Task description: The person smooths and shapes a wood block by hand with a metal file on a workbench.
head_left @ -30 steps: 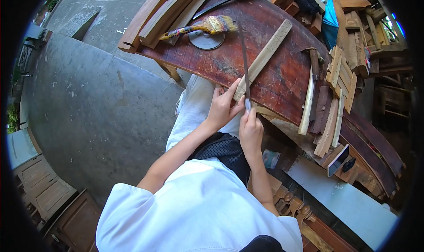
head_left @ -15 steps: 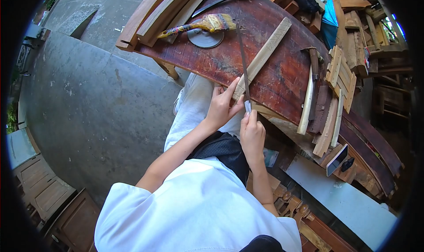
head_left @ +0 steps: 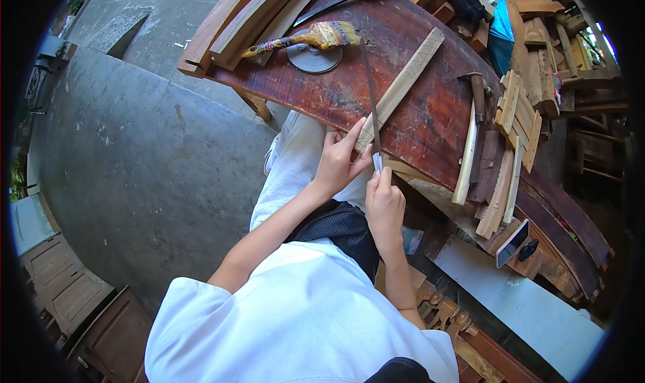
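Note:
A long pale wooden strip (head_left: pixel 405 82) lies slantwise on the dark red workbench (head_left: pixel 349 97). My left hand (head_left: pixel 338 160) grips the strip's near end at the bench edge. A thin dark metal file (head_left: pixel 370 95) runs along the strip's left side. My right hand (head_left: pixel 383 203) is closed around the file's handle, just below the strip's end.
A paintbrush (head_left: pixel 312 39) rests on a grey disc (head_left: pixel 312 58) at the bench's far left, next to curved planks (head_left: pixel 247 21). A hammer (head_left: pixel 477 87), pale slats (head_left: pixel 517 114) and wood offcuts (head_left: pixel 494 181) crowd the right. A phone (head_left: pixel 512 243) lies lower right. Concrete floor lies left.
The file has slid a little farther up along the strip, and my right hand has shifted slightly with it. My left hand keeps its hold.

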`<act>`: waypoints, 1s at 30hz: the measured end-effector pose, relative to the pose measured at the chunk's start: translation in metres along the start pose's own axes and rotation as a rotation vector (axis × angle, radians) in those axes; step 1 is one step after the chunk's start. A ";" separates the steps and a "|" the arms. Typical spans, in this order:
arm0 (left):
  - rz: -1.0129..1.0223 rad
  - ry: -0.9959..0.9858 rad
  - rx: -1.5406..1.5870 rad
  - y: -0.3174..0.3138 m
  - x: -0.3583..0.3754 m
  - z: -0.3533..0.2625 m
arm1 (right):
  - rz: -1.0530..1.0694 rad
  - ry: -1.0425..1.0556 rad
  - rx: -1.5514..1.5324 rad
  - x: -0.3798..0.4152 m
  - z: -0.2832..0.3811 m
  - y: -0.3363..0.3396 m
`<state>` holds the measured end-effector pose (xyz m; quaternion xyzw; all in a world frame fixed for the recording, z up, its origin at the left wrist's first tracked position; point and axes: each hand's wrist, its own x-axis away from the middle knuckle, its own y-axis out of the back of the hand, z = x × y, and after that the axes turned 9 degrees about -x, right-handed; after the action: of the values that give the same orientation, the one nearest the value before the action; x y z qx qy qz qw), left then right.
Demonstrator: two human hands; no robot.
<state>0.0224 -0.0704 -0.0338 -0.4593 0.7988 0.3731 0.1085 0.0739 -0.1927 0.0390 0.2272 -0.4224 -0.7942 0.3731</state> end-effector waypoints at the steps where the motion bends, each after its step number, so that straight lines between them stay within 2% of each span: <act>1: -0.006 -0.006 -0.002 0.000 0.000 0.000 | 0.001 0.000 -0.002 0.000 0.000 0.000; 13: -0.003 0.010 0.011 -0.003 0.002 0.000 | -0.004 -0.029 -0.031 0.017 -0.005 -0.003; 15: -0.019 -0.017 -0.020 -0.002 0.000 0.002 | -0.023 -0.072 -0.199 0.018 -0.009 -0.009; 18: -0.020 -0.027 -0.031 0.000 -0.001 -0.001 | -0.071 -0.055 -0.266 0.019 -0.008 -0.007; 30: -0.002 -0.006 -0.012 -0.002 0.002 0.001 | -0.058 -0.045 -0.240 0.015 -0.014 -0.011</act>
<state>0.0228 -0.0711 -0.0365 -0.4595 0.7957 0.3795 0.1085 0.0703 -0.2076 0.0216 0.1750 -0.3259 -0.8545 0.3647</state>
